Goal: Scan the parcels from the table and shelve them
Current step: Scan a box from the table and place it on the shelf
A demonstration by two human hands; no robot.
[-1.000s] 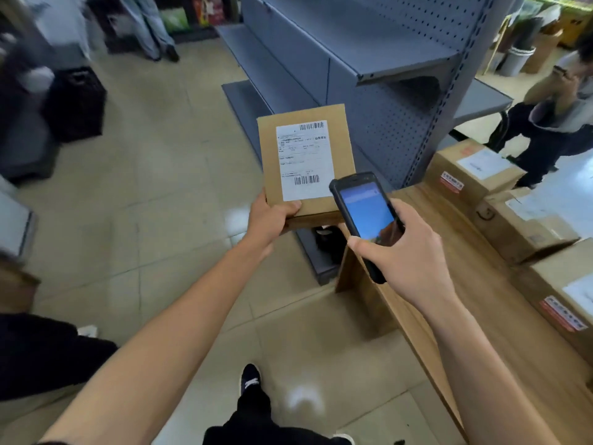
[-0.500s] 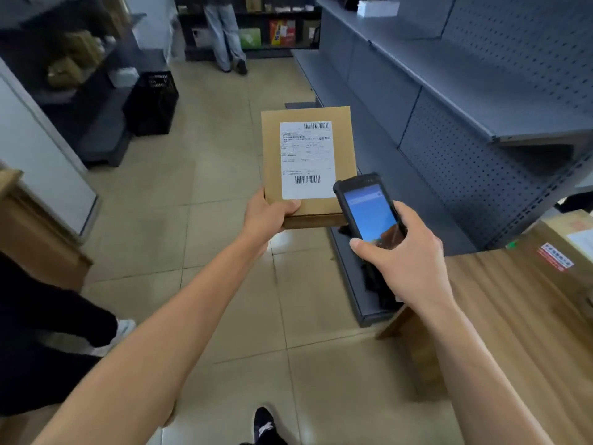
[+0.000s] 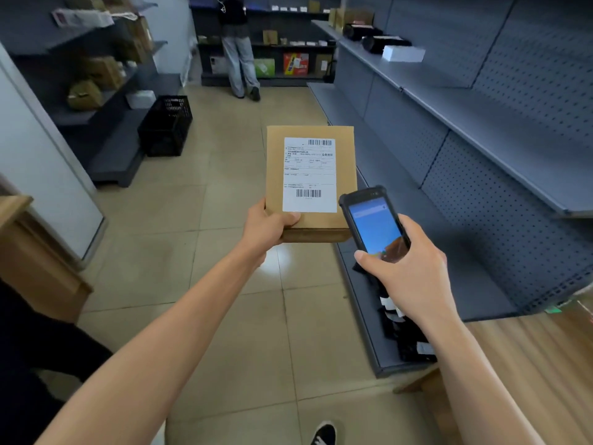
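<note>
Flat rectangular cardboard parcel (image 3: 276, 175), glossy scanner (image 3: 373, 224)

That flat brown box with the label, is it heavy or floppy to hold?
Probably light: the left hand holds the box level by one corner alone. Likely stiff, since its cardboard edges stay straight without sagging. Being flat, it shouldn't roll or tip on a shelf.

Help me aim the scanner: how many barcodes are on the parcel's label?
2: one barcode at the label's top right, another low and centred, above the left hand's thumb.
</note>
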